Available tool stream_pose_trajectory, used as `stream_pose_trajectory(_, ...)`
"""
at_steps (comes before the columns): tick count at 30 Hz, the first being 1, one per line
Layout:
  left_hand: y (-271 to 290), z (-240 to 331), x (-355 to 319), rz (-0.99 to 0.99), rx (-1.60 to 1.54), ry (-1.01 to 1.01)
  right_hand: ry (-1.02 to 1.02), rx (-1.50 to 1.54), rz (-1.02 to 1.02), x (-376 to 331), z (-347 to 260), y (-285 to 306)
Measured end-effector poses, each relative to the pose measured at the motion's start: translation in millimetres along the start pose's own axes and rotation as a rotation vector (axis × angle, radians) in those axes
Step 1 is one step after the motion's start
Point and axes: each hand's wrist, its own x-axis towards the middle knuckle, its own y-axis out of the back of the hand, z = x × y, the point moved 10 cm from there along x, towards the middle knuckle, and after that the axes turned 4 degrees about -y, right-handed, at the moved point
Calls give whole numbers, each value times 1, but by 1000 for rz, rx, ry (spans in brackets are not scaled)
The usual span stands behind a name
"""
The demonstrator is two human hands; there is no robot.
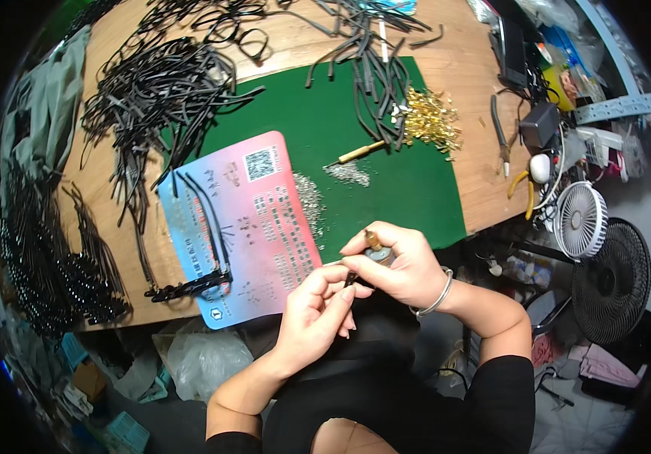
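My left hand [318, 310] pinches the end of a small black piece [350, 279] just off the table's near edge. My right hand [393, 265] closes around a small tool with a brass-coloured tip [373, 240], pressed against that black piece. A silver bangle [437, 297] circles my right wrist. In front of my hands lies a pink and blue printed card [254, 219] with a few finished black arms [204, 219] laid on it. A green mat [386, 181] covers the table's middle.
Heaps of black plastic strips [151, 91] cover the left and far side of the wooden table [484, 151]. Gold metal parts [431, 121], a pile of tiny silver screws [306, 197] and a wooden-handled tool [359, 153] lie on the mat. Pliers, chargers and two fans [582, 219] crowd the right.
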Motion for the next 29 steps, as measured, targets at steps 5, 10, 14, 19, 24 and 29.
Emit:
stream_pose_trajectory(5, 9, 5, -3, 58, -17, -53, 117, -51, 92, 2, -4, -1)
stream_pose_trajectory(10, 8, -3, 2, 69, -127, -76, 360, -196, 249, -7, -14, 1)
stream_pose_trajectory(14, 8, -10, 4, 40, -147, -66, 40, 105, 41, 3, 13, -2)
stream_pose_trajectory(19, 10, -11, 8, -48, -5, -13, -484, 488, -337, 11, 53, -19)
stream_pose_trajectory(24, 8, -11, 11, -69, 148, 7, -571, 354, -470, 9, 72, -30)
stream_pose_trajectory(29, 34, -19, -2, 15, 210, 67, 90, -628, -201, 22, 36, 3)
